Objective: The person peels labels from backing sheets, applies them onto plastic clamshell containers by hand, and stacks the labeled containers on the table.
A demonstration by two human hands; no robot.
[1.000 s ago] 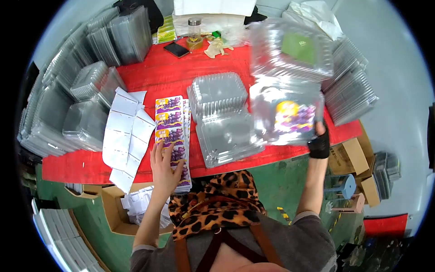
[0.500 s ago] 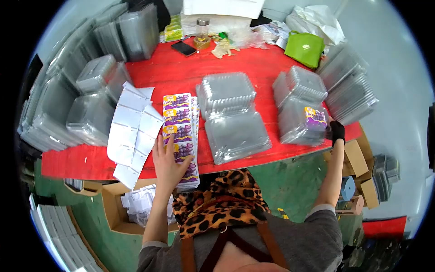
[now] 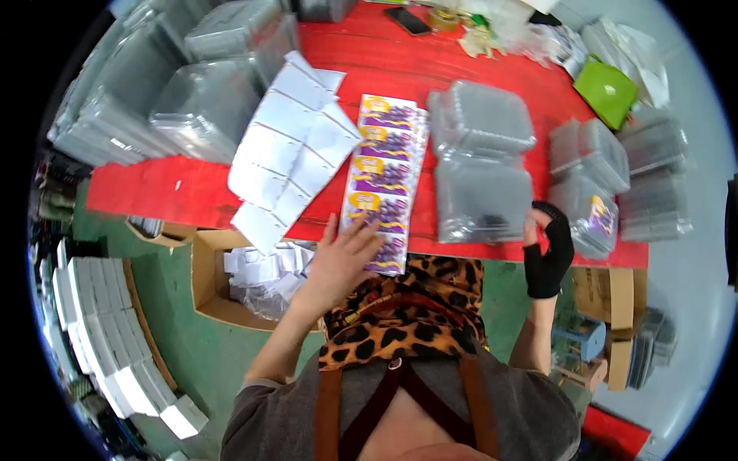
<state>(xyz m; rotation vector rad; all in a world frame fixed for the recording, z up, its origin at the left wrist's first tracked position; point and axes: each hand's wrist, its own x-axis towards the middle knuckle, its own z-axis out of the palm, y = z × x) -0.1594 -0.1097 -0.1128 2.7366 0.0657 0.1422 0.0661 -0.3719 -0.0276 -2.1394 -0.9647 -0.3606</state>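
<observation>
My left hand (image 3: 346,257) lies bare with its fingers spread over the lower end of a stack of purple and yellow sticker sheets (image 3: 382,174). My right hand (image 3: 549,250), in a black fingerless glove, is raised at the front edge of the table, its thumb and fingers apart and holding nothing. Just left of it stands a stack of clear hinged plastic boxes (image 3: 484,198). To its right is another clear stack (image 3: 588,154) whose front bears a purple sticker (image 3: 600,216).
Curled white backing sheets (image 3: 292,146) lie left of the stickers. More clear boxes (image 3: 204,107) crowd the red table's (image 3: 346,46) left side. A green bag (image 3: 606,91), a phone (image 3: 407,21) and tape (image 3: 443,19) are at the back. A cardboard box (image 3: 211,276) stands below.
My right hand has let go of the stickered box, now on the right stack, and moved back left. My left hand stays at the sticker sheets. The view has shifted.
</observation>
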